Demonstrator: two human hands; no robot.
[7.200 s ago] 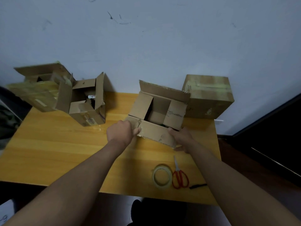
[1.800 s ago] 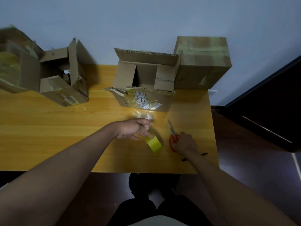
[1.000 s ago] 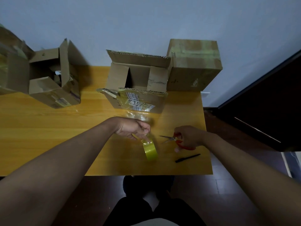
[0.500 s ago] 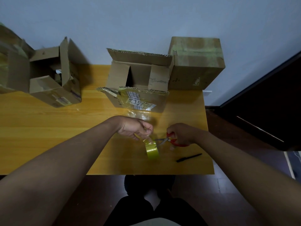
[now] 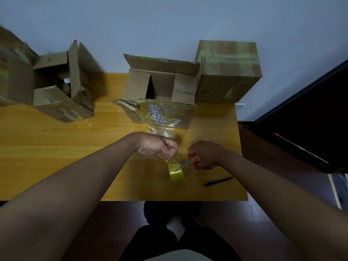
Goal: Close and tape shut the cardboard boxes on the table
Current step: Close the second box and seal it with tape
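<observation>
Pinching clear tape strip (image 5: pixel 169 144), left hand (image 5: pixel 157 147); right hand (image 5: pixel 206 154) grips red scissors (image 5: pixel 190 162) at tape roll (image 5: pixel 176 173), before open box (image 5: pixel 160 102).

Nothing can be read. The middle box (image 5: pixel 160 91) carries a printed shipping label (image 5: pixel 157 114) on its near flap, and the left box (image 5: pixel 64 102) a smaller sticker (image 5: pixel 71 114), both too blurred.

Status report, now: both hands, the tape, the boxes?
Left hand pinches tape strip above tape roll. Right hand grips red scissors, blades at the strip. Middle box flaps open, untaped. Nothing in the way.
</observation>
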